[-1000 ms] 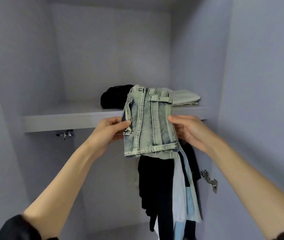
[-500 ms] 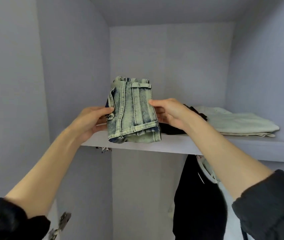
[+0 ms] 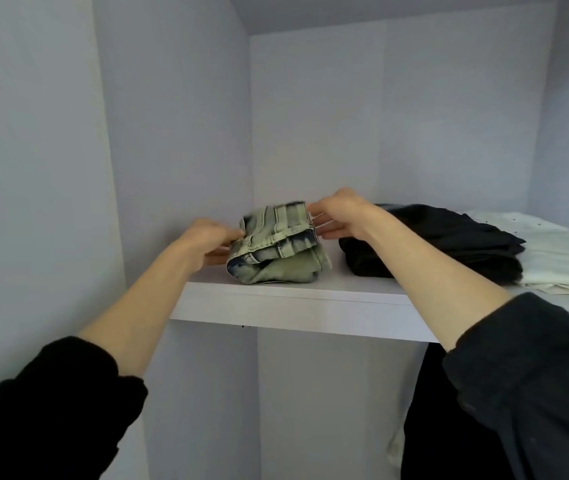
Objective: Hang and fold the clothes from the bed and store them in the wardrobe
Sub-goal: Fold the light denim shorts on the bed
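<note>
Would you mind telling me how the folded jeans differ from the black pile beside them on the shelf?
The jeans are faded green-blue denim; the black pile is plain dark. Both hands touch the jeans; nothing touches the black pile. The jeans look smaller than the black pile. Both lie folded on the shelf.

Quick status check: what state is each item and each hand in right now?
Folded jeans: resting on shelf, held both sides.
Left hand: grips jeans' left edge.
Right hand: grips jeans' right edge.
Black garment: folded, on shelf.
White garment: folded, rightmost.
</note>
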`<state>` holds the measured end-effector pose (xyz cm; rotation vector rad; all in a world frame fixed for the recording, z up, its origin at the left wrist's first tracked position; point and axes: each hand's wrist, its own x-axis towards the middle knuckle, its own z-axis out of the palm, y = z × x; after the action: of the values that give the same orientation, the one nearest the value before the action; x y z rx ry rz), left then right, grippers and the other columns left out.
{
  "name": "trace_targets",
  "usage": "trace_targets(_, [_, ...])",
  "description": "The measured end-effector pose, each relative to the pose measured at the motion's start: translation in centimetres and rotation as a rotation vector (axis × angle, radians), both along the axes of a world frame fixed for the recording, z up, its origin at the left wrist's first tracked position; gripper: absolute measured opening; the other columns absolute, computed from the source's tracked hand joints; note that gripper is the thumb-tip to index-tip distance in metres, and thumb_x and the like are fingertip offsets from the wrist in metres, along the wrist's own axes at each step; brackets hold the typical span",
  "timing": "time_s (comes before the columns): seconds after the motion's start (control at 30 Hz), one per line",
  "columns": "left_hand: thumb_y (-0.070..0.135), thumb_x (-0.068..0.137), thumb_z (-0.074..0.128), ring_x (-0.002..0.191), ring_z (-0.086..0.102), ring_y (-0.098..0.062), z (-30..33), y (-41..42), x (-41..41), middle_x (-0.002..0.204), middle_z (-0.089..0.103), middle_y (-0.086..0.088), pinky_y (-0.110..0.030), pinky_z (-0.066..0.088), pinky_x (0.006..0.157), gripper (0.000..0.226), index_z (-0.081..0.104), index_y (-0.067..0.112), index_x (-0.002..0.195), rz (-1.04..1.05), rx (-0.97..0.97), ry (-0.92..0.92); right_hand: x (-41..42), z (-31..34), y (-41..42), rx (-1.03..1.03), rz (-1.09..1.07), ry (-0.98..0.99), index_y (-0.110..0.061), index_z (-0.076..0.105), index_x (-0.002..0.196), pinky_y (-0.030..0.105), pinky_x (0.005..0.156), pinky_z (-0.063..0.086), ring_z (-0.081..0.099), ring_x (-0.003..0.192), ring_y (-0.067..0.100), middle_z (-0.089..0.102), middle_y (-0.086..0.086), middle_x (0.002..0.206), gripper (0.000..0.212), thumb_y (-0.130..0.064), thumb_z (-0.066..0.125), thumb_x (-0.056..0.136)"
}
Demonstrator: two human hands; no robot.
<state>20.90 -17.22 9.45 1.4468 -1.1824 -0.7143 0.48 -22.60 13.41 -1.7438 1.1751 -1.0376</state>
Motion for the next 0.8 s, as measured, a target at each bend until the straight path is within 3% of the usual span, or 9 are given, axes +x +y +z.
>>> trace_targets(0.1, [0.009,0.093,0.055,0.100,0.052,-0.018,0.4,-0.9,-0.3,0.126,0.055,-0.010,-0.029,0.044,0.085,0.035,0.053,0.018,0.127,-0.023,-0.063,-0.312,-0.9,0.5,-1.8,-0.266,-0.157,0.110,0.010,0.060,0.108,0.033,0.070,0.053,0.060,0.073,0.023,0.065,0.017,0.090,0.033,-0.020,0.055,0.094])
trace_targets(0.2, [0.037,0.096,0.049,0.117,0.051,-0.008,0.9,0.1,-0.9,0.129,0.056,0.007,-0.026,0.035,0.105,0.030,0.057,0.028,0.123,-0.319,-0.016,-0.532,-3.3,0.3,-2.8,-0.479,-0.268,0.558,0.007,0.065,0.092,0.028,0.073,0.042,0.059,0.087,0.029,0.066,0.017,0.088,0.038,-0.028,0.050,0.095])
trace_targets(0.27, [0.062,0.080,0.049,0.121,0.047,0.001,1.0,0.2,-0.7,0.132,0.052,0.020,-0.024,0.030,0.109,0.052,0.053,0.040,0.127,-0.484,0.106,-0.579,-5.1,0.1,-3.8,-0.438,-0.271,0.855,-0.004,0.065,0.093,0.030,0.082,0.042,0.057,0.102,0.031,0.063,0.016,0.101,0.039,-0.038,0.046,0.096])
trace_targets(0.33, [0.080,0.060,0.054,0.117,0.044,0.015,1.4,-0.2,-0.5,0.130,0.047,0.031,-0.014,0.032,0.102,0.066,0.048,0.055,0.121,-0.585,0.175,-0.623,-6.9,-0.3,-4.6,-0.365,-0.252,1.021,-0.013,0.063,0.117,0.036,0.098,0.041,0.052,0.115,0.030,0.059,0.011,0.122,0.049,-0.050,0.037,0.097])
trace_targets(0.43, [0.087,0.043,0.060,0.121,0.042,0.008,2.1,-1.9,-1.4,0.134,0.043,0.029,-0.018,0.029,0.106,0.097,0.037,0.052,0.131,-0.642,0.245,-0.738,-9.3,-1.3,-5.2,-0.238,-0.147,0.904,-0.021,0.049,0.137,0.033,0.110,0.027,0.040,0.132,0.024,0.044,0.003,0.144,0.057,-0.055,0.025,0.098])
trace_targets(0.57, [0.049,0.088,0.049,0.133,0.037,-0.012,3.4,-6.7,-3.9,0.149,0.034,0.008,-0.033,0.028,0.113,0.062,0.026,0.037,0.145,-0.483,0.376,-0.941,-10.8,-3.2,-6.5,-0.221,-0.081,0.927,-0.030,0.024,0.148,0.049,0.117,0.006,0.018,0.144,0.020,0.021,-0.004,0.156,0.056,-0.054,0.015,0.099])
trace_targets(0.67, [0.042,0.094,0.047,0.125,0.048,-0.028,5.4,-10.0,-6.1,0.144,0.041,-0.004,-0.043,0.042,0.103,0.051,0.033,0.036,0.143,-0.336,0.546,-1.096,-10.9,-3.6,-7.4,-0.244,-0.113,1.027,-0.034,0.017,0.149,0.055,0.113,0.002,0.009,0.145,0.018,0.012,-0.003,0.158,0.054,-0.054,0.013,0.098])
trace_targets(0.73, [0.039,0.096,0.045,0.119,0.051,-0.031,6.3,-12.0,-7.9,0.144,0.040,-0.012,-0.036,0.051,0.087,0.052,0.032,0.030,0.145,-0.277,0.568,-1.244,-10.9,-3.8,-7.8,-0.249,-0.112,1.052,-0.035,0.015,0.149,0.056,0.112,0.002,0.008,0.146,0.019,0.010,-0.001,0.159,0.054,-0.054,0.014,0.098])
trace_targets(0.8, [0.035,0.099,0.042,0.121,0.048,-0.030,6.2,-14.3,-9.3,0.147,0.036,-0.013,-0.026,0.045,0.074,0.055,0.022,0.026,0.149,-0.224,0.520,-1.401,-11.0,-4.0,-8.2,-0.250,-0.112,1.058,-0.036,0.013,0.149,0.057,0.112,0.001,0.007,0.146,0.020,0.009,-0.001,0.159,0.054,-0.054,0.014,0.098])
